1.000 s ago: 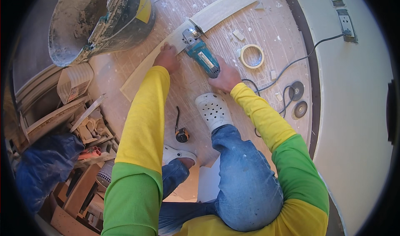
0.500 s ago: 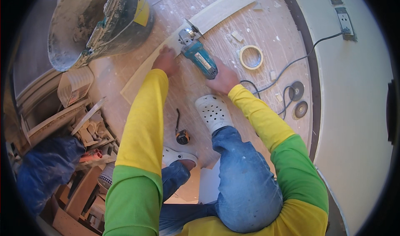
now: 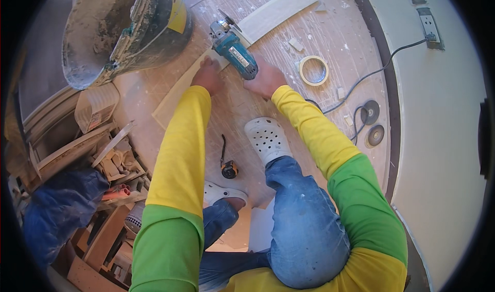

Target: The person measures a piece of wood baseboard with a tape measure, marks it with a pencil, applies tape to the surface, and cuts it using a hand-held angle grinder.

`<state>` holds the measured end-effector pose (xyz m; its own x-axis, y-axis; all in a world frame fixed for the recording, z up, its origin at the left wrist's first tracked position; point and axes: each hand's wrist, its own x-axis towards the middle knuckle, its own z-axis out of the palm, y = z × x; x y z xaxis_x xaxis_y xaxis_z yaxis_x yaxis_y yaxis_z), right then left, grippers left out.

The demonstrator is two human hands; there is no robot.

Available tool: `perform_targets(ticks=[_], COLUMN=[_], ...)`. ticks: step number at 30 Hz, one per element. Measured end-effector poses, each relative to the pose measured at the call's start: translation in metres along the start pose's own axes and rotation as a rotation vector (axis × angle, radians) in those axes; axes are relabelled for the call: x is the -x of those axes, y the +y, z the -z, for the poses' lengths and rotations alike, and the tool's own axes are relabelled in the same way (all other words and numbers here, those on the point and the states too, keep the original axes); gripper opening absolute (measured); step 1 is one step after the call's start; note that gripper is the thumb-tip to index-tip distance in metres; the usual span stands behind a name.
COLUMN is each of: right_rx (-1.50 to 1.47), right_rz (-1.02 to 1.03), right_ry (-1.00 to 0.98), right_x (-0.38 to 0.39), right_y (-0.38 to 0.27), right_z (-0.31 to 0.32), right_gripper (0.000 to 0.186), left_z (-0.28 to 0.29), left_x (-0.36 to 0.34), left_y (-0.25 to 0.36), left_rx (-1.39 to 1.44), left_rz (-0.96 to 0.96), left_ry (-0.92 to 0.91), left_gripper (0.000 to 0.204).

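Observation:
A teal angle grinder [image 3: 234, 54] is in my right hand [image 3: 267, 77], closed round its rear body. Its disc [image 3: 228, 19] stands over a long pale flat strip [image 3: 278, 14], which looks like tile and lies slantwise on the floor. Whether the disc touches the strip I cannot tell. Left of the grinder, my left hand [image 3: 209, 76] grips the strip's near edge with bent fingers, partly hidden behind the hand. The grinder's grey cord [image 3: 352, 92] runs right to a wall socket [image 3: 429, 28].
A mortar-crusted bucket [image 3: 129, 34] stands at the far left, tipped. On the right lie a tape roll [image 3: 313, 70] and two grinding discs [image 3: 375, 136]. A tape measure [image 3: 229, 169] is near my clogs [image 3: 267, 137]. Scrap wood [image 3: 118, 160] is piled left.
The grinder has moved left along the strip in my right hand, toward my left hand. My left hand stays on the strip. The whole view has shifted slightly.

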<state>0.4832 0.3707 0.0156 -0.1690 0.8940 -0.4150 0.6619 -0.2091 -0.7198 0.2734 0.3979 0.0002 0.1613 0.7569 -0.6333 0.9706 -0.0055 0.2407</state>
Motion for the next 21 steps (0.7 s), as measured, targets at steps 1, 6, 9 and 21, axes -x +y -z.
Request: perform_targets(ticks=[1, 6, 9, 21], right_rx=[-0.001, 0.018, 0.032, 0.035], right_rz=[0.001, -0.002, 0.001, -0.003], right_ry=[0.000, -0.018, -0.018, -0.067], right_x=[0.000, -0.002, -0.004, -0.004], right_y=[-0.001, -0.001, 0.002, -0.007], right_z=[0.001, 0.001, 0.000, 0.002], right_gripper=[0.066, 0.067, 0.069, 0.072], left_z=[0.000, 0.000, 0.001, -0.053], left_x=[0.001, 0.000, 0.000, 0.055], left_y=[0.000, 0.001, 0.003, -0.068], left_rx=[0.005, 0.007, 0.002, 0.051], left_rz=[0.006, 0.004, 0.005, 0.208], left_ry=[0.004, 0.019, 0.001, 0.166], left_gripper=[0.070, 0.069, 0.068, 0.071])
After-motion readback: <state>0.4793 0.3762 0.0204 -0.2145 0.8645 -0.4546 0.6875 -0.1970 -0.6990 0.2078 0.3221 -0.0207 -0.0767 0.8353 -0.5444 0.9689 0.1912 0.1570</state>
